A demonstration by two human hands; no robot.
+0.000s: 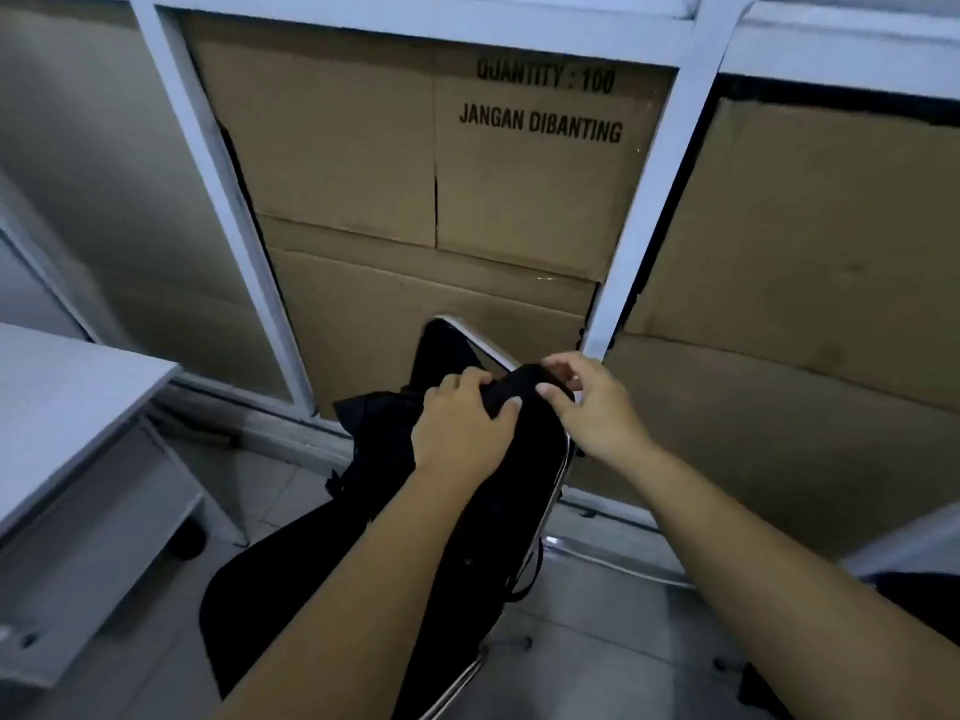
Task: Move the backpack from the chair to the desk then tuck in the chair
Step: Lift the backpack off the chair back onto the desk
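A black backpack [498, 491] rests on a chair [470, 337] with a chrome frame and black seat, just below the middle of the head view. My left hand [462, 426] is closed around the bag's top handle. My right hand [592, 402] touches the same handle from the right, thumb and fingers pinching its edge. The bag leans against the chair back, and both forearms hide much of it. The grey desk [67, 402] stands to the left, its top at about the height of the hands.
Cardboard boxes [415, 174] fill the space behind a white metal frame [649, 210] straight ahead. The floor [597, 641] is grey tile. A dark object [914, 589] sits at the right edge. A drawer unit [104, 537] hangs under the desk.
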